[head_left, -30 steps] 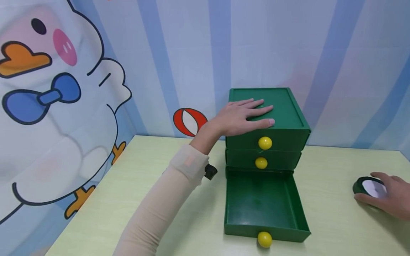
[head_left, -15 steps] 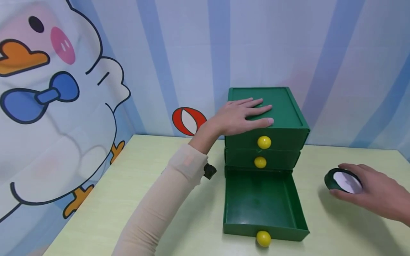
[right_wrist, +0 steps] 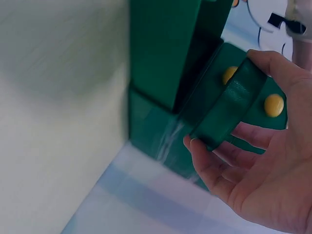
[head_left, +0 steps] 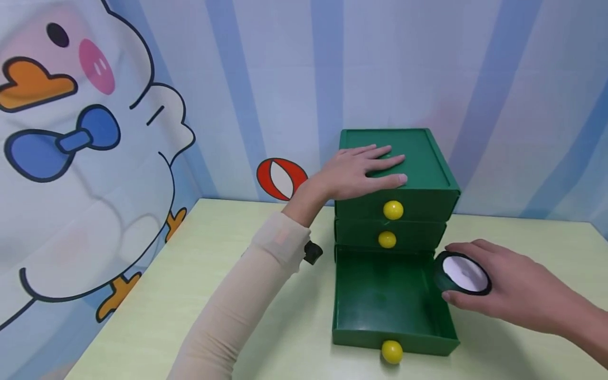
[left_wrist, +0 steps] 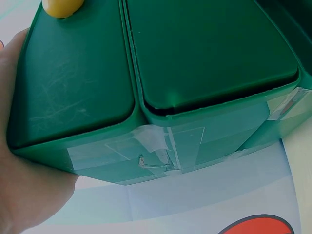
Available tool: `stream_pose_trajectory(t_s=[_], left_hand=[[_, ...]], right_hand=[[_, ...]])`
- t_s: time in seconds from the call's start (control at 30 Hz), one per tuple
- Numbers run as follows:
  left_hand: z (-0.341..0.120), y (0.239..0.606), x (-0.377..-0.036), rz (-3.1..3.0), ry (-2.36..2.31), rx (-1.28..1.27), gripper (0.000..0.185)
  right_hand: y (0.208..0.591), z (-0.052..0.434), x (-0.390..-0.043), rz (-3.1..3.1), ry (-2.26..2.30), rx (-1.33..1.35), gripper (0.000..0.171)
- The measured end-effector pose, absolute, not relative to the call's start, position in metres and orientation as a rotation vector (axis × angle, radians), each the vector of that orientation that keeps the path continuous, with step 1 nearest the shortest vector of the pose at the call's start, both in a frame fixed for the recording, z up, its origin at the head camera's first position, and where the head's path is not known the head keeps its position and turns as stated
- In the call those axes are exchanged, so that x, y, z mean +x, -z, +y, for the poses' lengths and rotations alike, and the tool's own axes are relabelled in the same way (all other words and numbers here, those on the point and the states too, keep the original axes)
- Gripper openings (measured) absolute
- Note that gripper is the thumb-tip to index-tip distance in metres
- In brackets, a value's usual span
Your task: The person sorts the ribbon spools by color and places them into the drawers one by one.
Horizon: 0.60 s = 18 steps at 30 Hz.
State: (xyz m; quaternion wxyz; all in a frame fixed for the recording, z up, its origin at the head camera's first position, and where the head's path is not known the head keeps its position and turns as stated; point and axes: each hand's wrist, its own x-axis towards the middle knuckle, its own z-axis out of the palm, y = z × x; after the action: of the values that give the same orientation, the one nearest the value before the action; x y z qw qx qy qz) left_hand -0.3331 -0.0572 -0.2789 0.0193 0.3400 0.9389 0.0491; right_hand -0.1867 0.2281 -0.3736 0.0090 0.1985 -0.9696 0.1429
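Note:
A stacked green drawer cabinet [head_left: 418,153] with yellow knobs stands on the table in the head view. Its bottom drawer [head_left: 382,301] is pulled out and nothing lies in the visible part. My left hand [head_left: 353,174] rests on the cabinet top, fingers spread. In the right wrist view, a roll of dark green tape [right_wrist: 233,105] is pinched between the thumb and fingers of my right hand [right_wrist: 273,165]. From the head view, the roll's white face [head_left: 465,273] shows, above the drawer's right wall, and the right hand [head_left: 518,285] comes in from the right.
The pale table [head_left: 237,253] extends to both sides of the cabinet. Behind it hangs a striped blue cloth [head_left: 394,63] with a cartoon duck on the left. A yellow knob [head_left: 392,352] juts from the front of the pulled-out drawer.
My right hand has carried the tape roll leftward from the right part of the table to the drawer's right side. The left hand stays on the cabinet top.

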Motion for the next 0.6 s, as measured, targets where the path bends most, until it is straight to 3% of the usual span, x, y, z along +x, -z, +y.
stream_pose_trajectory(t_s=[0.2, 0.6], left_hand=[[-0.059, 0.278, -0.333, 2.919, -0.158, 1.055, 0.07], [-0.059, 0.278, -0.334, 2.921, -0.147, 1.043, 0.07]], right_hand=[[0.376, 0.203, -0.187, -3.071, -0.454, 0.706, 0.089], [0.393, 0.157, -0.192, -3.074, -0.503, 0.926, 0.079]])
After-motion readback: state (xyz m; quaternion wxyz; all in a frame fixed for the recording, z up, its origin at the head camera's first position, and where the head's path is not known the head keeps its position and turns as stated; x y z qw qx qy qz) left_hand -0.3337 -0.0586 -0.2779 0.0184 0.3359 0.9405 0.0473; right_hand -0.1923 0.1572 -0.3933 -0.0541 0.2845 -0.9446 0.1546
